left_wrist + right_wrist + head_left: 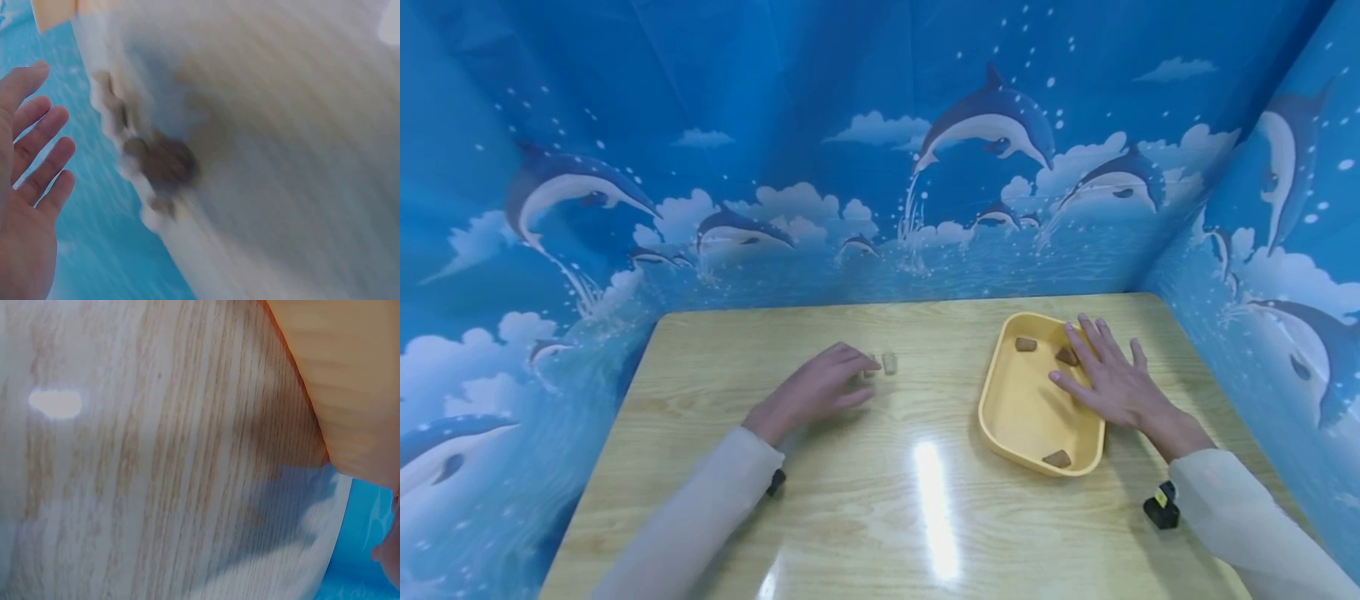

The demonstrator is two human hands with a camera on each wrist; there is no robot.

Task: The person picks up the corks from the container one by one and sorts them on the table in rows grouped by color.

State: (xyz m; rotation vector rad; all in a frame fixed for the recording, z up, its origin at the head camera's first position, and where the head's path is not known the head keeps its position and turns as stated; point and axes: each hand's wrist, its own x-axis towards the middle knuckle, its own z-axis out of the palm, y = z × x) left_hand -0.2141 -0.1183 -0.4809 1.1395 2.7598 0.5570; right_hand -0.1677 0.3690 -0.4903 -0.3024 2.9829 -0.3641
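My left hand hovers low over the left-centre of the table, its fingers extended; the left wrist view shows this hand with nothing held. By its fingertips lie two small pale pieces, one piece in plain sight and the other piece partly covered by the fingers. My right hand spreads its fingers over the right side of a yellow tray. Inside the tray are three small brown pieces: one piece far left, another piece near the right fingertips, and one piece at the near end.
The wood-grain table has a curtain with dolphins along its back and sides. A glare strip shines on its surface. In the left wrist view, blurred brown shapes by the table's edge cannot be identified.
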